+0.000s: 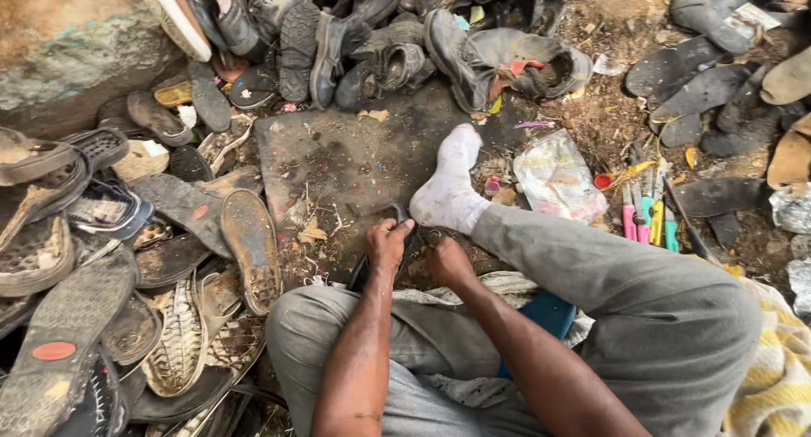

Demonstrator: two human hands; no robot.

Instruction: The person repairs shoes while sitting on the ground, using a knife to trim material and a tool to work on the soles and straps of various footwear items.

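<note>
Grey trousers (642, 319) fill the bottom, with two bare arms reaching out over the knees. Left hand (389, 244) is curled tight around the edge of a dark sole (384, 234), which lies on a dirty flat board (338, 162). Right hand (448, 261) is bunched up just beside it, but I cannot tell what it pinches. One foot in a white sock (449, 188) rests close by. Old soles (127, 302) lie piled on the left, and boots (372, 40) are heaped at the top.
</note>
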